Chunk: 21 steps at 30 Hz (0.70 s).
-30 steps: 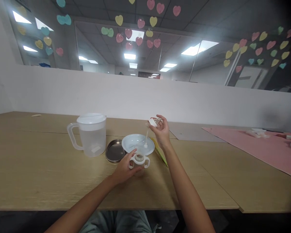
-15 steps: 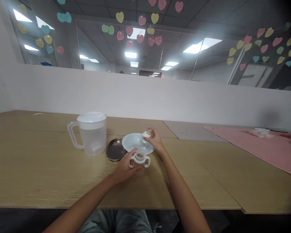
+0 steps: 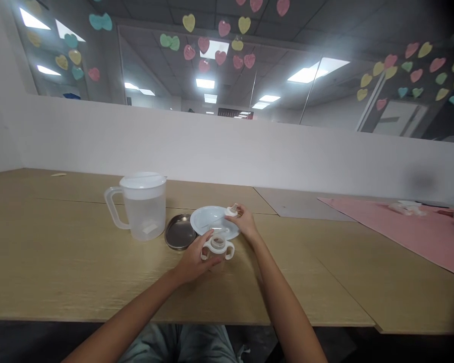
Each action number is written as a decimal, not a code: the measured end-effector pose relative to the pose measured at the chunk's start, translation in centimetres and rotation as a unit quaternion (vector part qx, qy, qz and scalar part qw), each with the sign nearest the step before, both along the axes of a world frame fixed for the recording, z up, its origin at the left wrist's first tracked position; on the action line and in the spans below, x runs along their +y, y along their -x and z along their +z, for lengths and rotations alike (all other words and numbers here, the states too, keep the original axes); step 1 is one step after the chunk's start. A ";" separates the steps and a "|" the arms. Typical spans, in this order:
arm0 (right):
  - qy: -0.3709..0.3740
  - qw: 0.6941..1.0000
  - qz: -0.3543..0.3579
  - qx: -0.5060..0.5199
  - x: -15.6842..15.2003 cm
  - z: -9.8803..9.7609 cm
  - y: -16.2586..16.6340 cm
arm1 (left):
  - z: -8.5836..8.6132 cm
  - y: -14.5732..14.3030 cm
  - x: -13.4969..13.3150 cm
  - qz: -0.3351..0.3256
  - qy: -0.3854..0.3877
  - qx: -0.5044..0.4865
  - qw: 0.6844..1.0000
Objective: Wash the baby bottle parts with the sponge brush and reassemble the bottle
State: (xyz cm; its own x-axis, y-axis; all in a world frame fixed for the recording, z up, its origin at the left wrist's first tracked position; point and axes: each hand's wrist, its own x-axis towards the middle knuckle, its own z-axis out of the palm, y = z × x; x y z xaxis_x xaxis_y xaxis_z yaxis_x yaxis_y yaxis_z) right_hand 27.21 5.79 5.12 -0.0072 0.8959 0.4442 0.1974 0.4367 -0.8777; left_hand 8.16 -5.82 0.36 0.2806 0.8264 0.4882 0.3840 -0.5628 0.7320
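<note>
My left hand (image 3: pixel 196 258) is closed around a clear baby bottle (image 3: pixel 218 245) with white handles on both sides; its mouth is uncovered and faces up. In my right hand (image 3: pixel 245 222) is the bottle's white nipple cap (image 3: pixel 232 210), pinched between thumb and fingers over the right rim of a white bowl (image 3: pixel 199 219). Clear, thin items lie inside the bowl, too faint to name. Just left of the bowl sits a round metal dish (image 3: pixel 180 232), partly behind my left hand.
A translucent lidded pitcher (image 3: pixel 144 209) stands left of the dish, its handle pointing left. On the right, a pink mat (image 3: pixel 393 222) bears several small white items. A white wall (image 3: pixel 212 146) rises behind the table (image 3: pixel 79 267).
My right hand has tilted the nipple cap and shifted it slightly to the right. My left hand keeps the bottle in nearly the same place.
</note>
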 end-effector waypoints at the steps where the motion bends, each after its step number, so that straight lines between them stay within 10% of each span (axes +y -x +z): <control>1: -0.008 0.999 -0.022 -0.028 0.0 -0.1 -0.2 | 0.1 0.0 0.0 0.000 -0.001 -0.002 1.000; 8: -0.063 0.961 -0.123 -0.241 -0.8 0.0 -0.2 | 0.2 0.0 -0.1 -0.005 0.002 -0.012 1.000; 21: -0.089 0.924 -0.152 -0.339 -1.4 -0.3 0.6 | -0.1 -0.1 0.0 -0.003 0.002 -0.014 1.000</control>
